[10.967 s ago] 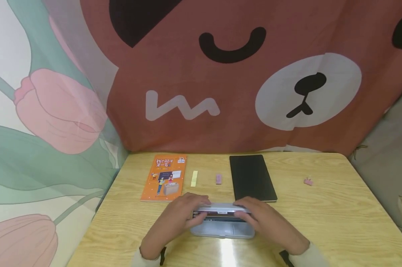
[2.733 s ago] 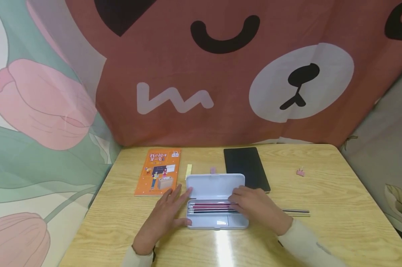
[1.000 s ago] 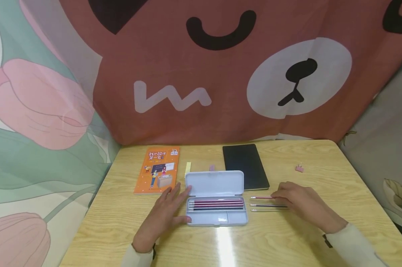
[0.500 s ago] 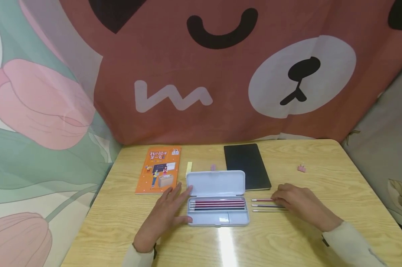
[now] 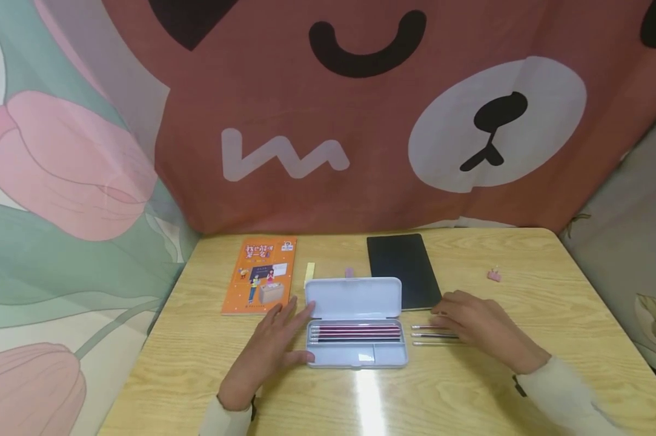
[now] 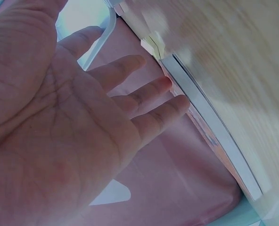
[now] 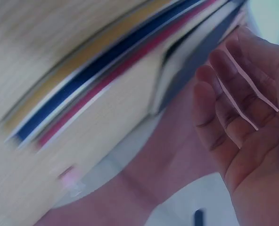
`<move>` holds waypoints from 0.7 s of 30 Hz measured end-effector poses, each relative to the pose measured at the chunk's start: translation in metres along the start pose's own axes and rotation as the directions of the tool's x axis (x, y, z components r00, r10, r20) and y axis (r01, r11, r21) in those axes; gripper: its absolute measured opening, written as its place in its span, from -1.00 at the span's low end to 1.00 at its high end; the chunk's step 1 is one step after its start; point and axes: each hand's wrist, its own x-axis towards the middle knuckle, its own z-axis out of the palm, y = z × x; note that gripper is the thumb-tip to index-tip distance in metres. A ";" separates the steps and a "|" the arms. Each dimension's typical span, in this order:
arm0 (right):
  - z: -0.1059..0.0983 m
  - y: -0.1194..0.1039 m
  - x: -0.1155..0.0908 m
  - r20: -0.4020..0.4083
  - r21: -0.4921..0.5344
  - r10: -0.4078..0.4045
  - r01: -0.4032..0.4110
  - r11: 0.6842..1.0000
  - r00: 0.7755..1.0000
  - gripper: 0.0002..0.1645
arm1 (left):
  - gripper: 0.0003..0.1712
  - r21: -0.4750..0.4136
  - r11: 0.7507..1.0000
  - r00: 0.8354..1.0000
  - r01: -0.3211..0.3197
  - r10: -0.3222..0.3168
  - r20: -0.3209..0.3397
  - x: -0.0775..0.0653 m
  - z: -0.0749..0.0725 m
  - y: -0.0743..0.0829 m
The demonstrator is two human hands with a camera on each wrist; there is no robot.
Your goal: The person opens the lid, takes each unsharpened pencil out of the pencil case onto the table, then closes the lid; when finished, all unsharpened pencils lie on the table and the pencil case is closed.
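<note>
An opened pencil case [image 5: 333, 357] stands mid-table in the head view, its lid [image 5: 353, 298] raised at the back. Several pencils [image 5: 355, 335] lie in its rear compartment. My left hand [image 5: 268, 348] steadies the case's left side, fingers spread and thumb at the front corner. To the right of the case, a red pencil [image 5: 420, 327], a dark blue pencil [image 5: 428, 335] and a yellowish pencil [image 5: 434, 344] lie parallel on the table. Over their right ends hovers my right hand [image 5: 483, 324]. Its fingers are loosely bent and hold nothing in the right wrist view.
An orange book [image 5: 259, 275] lies at the back left and a black notebook [image 5: 409, 266] behind the case. A yellow strip [image 5: 309, 272] and a small purple item [image 5: 349, 273] sit partly behind the lid. A pink binder clip [image 5: 493, 275] is at the right.
Since the oldest frame, the case was opened and three pencils came to lie on its right. In the last half second, my right hand let go of the red pencil and shifted slightly left.
</note>
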 end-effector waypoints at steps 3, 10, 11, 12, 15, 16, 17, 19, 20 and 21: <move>0.001 -0.019 0.015 0.013 0.012 -0.024 0.024 1.000 1.000 -0.86 | 0.16 -0.005 1.000 1.000 -0.001 0.001 -0.003 0.000 -0.001 0.001; 0.023 -0.063 0.046 0.088 0.099 -0.144 0.135 0.986 0.986 -0.84 | 0.15 -0.016 1.000 1.000 -0.018 0.018 -0.019 0.000 -0.003 0.002; 0.027 -0.067 0.049 0.089 0.083 -0.177 0.170 0.982 0.980 -0.81 | 0.14 -0.016 1.000 1.000 -0.019 0.019 -0.020 0.000 -0.003 0.002; 0.031 -0.071 0.052 0.089 0.058 -0.205 0.201 0.978 0.975 -0.80 | 0.14 -0.014 1.000 1.000 -0.021 0.020 -0.019 0.000 -0.002 0.002; 0.040 -0.080 0.059 0.094 -0.042 -0.246 0.251 0.967 0.965 -0.78 | 0.14 -0.012 1.000 1.000 -0.022 0.021 -0.016 0.000 -0.002 0.001; 0.042 -0.082 0.061 0.102 -0.077 -0.248 0.257 0.963 0.963 -0.78 | 0.14 -0.010 1.000 1.000 -0.019 0.019 -0.015 0.000 -0.002 0.001; 0.044 -0.084 0.063 0.107 -0.103 -0.245 0.256 0.961 0.964 -0.79 | 0.14 -0.008 1.000 1.000 -0.019 0.018 -0.016 0.000 -0.001 0.001; 0.048 -0.087 0.064 0.117 -0.134 -0.216 0.231 0.964 0.969 -0.86 | 0.14 -0.001 1.000 1.000 -0.020 0.020 -0.016 0.000 0.000 0.000; 0.049 -0.088 0.064 0.120 -0.141 -0.201 0.217 0.966 0.972 -0.87 | 0.14 0.004 1.000 1.000 -0.021 0.021 -0.015 0.000 0.000 0.001; 0.051 -0.088 0.064 0.118 -0.149 -0.190 0.207 0.967 0.975 -0.90 | 0.14 0.007 1.000 1.000 -0.024 0.024 -0.016 0.000 0.000 0.001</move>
